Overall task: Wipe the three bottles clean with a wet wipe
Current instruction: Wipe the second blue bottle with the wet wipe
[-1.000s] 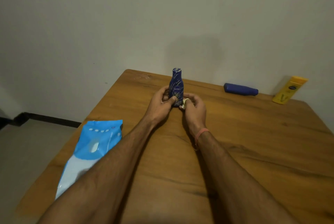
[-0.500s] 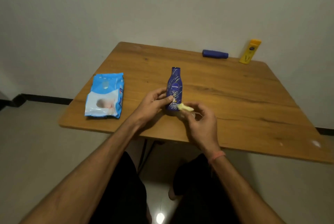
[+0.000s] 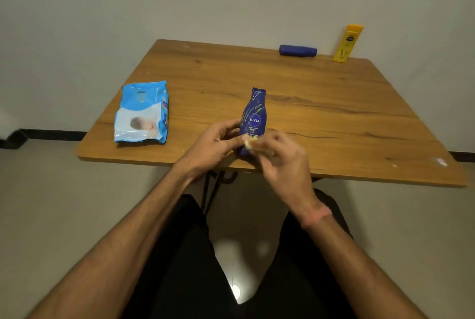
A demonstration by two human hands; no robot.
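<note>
The right hand has shifted its pinched crumpled pale wet wipe onto the upright dark-blue plastic "NIVEA Body Milk" bottle, which the left hand grips beside it.

Motion blurs the right hand and its wipe, which hide the Nivea bottle's base.

Wipes pack left of upright bottle; two bottles behind.
</note>
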